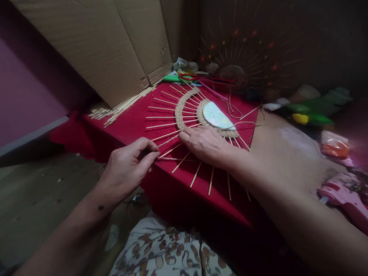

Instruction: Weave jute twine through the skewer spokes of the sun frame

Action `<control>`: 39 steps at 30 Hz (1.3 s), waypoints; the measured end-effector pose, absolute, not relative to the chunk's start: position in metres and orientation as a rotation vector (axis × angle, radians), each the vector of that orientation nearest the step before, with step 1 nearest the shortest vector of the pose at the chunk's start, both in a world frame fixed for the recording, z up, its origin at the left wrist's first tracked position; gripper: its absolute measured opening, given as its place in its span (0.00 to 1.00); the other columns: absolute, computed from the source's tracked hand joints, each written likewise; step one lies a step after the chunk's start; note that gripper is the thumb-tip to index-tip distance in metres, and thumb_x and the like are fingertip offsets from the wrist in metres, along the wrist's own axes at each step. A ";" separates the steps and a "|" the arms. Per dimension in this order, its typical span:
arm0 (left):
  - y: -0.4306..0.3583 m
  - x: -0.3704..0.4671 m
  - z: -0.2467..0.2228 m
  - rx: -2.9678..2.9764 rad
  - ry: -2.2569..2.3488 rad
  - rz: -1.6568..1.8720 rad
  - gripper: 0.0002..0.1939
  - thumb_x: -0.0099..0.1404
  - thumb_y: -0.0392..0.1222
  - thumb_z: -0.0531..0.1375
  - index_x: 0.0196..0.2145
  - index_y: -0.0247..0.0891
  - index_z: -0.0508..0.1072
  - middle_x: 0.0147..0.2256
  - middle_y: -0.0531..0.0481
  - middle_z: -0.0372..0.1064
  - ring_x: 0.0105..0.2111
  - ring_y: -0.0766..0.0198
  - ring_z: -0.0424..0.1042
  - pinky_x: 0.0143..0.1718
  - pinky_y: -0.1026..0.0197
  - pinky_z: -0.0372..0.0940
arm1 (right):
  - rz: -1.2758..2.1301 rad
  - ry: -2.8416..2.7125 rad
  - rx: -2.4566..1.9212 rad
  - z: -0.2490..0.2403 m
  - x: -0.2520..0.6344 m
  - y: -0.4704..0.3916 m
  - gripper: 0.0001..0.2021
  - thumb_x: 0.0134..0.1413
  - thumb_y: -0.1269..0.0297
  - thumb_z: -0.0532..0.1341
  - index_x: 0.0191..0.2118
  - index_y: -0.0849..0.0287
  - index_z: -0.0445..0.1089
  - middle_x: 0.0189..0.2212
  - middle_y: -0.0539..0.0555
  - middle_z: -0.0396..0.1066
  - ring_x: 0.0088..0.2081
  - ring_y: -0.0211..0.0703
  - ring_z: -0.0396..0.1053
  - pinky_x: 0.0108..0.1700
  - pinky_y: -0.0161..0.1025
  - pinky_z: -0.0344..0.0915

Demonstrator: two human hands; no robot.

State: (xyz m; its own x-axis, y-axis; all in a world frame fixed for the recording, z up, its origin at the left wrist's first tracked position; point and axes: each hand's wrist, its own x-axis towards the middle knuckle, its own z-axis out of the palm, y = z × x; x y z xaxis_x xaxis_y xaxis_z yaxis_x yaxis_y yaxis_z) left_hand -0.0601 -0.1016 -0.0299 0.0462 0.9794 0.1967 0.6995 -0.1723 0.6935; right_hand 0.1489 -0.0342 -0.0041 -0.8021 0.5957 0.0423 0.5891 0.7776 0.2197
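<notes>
A half-round fan of thin wooden sticks (pixel 161 118) lies on a red cloth (pixel 129 130). Its centre holds a pale blue half-disc (pixel 217 115), edged by a woven twine band (pixel 200 109). Farther out, a second woven band (pixel 178 111) crosses part of the sticks. My left hand (pixel 129 163) pinches a strand of twine (pixel 169 142) off the fan's near left side. That strand runs to my right hand (pixel 204 143), whose fingertips are closed at the outer band's near end. The right hand hides several sticks and the spot under its fingers.
Loose sticks (pixel 123 107) are piled along a cardboard panel (pixel 94 42). Red-handled scissors (pixel 188 76) and a green item (pixel 171 78) lie behind the fan. At the right are a pink glue gun (pixel 342 195) and an orange packet (pixel 335 145). The cloth-covered edge drops off nearby.
</notes>
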 end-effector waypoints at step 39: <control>0.021 -0.060 -0.012 1.634 1.579 1.007 0.06 0.53 0.42 0.61 0.27 0.36 0.73 0.20 0.52 0.69 0.18 0.69 0.66 0.19 0.68 0.62 | -0.624 3.381 1.154 -0.021 0.169 -0.031 0.10 0.56 0.76 0.55 0.40 0.63 0.72 0.34 0.56 0.66 0.36 0.41 0.65 0.38 0.37 0.64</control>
State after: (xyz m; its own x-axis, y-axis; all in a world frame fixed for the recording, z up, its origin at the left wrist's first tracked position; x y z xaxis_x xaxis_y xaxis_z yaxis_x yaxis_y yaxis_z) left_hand -0.0599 0.0215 -0.0118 -0.0180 0.9958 0.0898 0.5012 -0.0687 0.8626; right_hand 0.1693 -0.0306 -0.0212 -0.6940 0.6393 0.3311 0.4790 0.7533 -0.4506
